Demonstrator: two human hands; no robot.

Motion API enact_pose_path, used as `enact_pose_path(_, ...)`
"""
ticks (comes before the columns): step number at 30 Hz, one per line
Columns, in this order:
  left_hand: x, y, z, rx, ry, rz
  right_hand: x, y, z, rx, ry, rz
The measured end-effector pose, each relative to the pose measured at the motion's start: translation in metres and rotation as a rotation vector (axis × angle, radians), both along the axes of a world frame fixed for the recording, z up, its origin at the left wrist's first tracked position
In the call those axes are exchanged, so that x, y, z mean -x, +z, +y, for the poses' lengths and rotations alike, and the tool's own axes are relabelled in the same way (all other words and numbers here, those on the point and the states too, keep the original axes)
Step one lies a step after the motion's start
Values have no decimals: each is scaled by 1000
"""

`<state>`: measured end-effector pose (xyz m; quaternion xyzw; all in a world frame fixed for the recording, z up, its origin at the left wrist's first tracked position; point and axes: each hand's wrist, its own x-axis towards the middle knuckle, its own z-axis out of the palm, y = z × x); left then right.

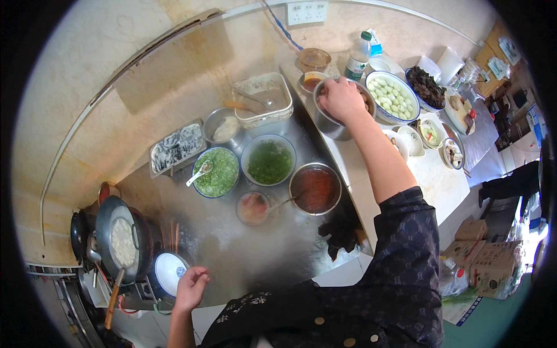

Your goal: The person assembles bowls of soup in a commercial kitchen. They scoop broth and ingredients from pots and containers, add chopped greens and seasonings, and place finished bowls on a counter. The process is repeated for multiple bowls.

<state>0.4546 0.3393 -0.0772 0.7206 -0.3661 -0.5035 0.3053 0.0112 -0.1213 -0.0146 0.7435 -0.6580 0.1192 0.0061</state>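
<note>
My right hand (341,100) reaches into the deep metal pot (332,124) on the right-hand counter. Its fingertips are hidden past the rim. Brownish, rounded pieces (369,102) show inside the pot beside the hand. Low on the left, my left hand (192,287) has its fingers curled in, with nothing visible between them. It is right beside a white bowl (169,274) with a blue mark, which appears empty. Further left, a wok (140,255) holds pale pieces (123,240) in liquid.
Mid-counter stand bowls of chopped greens (219,174), dark greens (270,159), red sauce (316,188) and a small jar (252,207). A ladle rests in a white tub (264,122). Peeled eggs (393,95) and a bottle (357,58) are behind the pot. The wok's wooden handle (114,298) juts forward.
</note>
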Motion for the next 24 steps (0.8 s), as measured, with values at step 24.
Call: enact_pose_path(24,125,54,-217,403,-420,227,56,15,-19,7,7,-1280)
